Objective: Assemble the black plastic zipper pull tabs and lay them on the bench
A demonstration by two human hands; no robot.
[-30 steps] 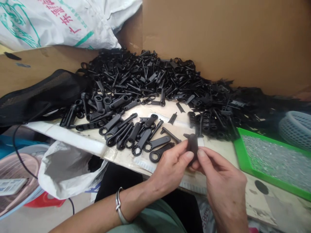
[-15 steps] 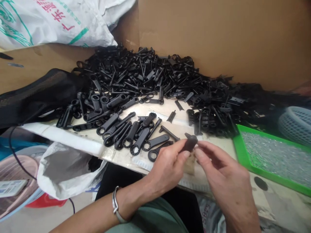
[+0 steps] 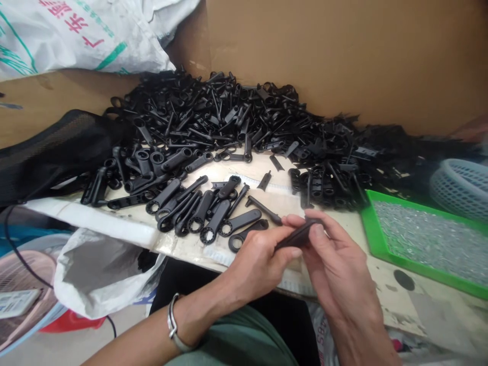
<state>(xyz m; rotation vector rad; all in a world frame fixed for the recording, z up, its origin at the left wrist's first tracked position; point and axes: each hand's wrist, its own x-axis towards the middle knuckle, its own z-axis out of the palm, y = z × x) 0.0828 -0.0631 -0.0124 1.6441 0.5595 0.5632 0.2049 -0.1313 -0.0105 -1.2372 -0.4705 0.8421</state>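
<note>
Between my hands, over the table's front edge, is a black plastic part [image 3: 299, 236]. My left hand [image 3: 259, 262] pinches its left end, with a silver bangle on the wrist. Fingers and thumb of my right hand [image 3: 337, 259] close on its right end from above and behind. Just beyond my left hand lie several loose black handle-like parts with ring ends [image 3: 218, 221]. A thin black rod-shaped part [image 3: 265, 209] lies close to the fingertips. Farther back rises a large heap of black parts [image 3: 213, 109].
At the right stand a green tray [image 3: 375, 241] of small clear or metallic pieces and a blue-grey basket [image 3: 461, 188]. Cardboard [image 3: 324, 56] walls the back. A white sack [image 3: 95, 35], black mesh [image 3: 57, 147], open white bag [image 3: 91, 274] and pink basket [image 3: 36, 264] are leftward.
The held black part has turned from upright to lying slantwise. My right hand has moved up and now wraps its right end. The whole view has shifted slightly.
</note>
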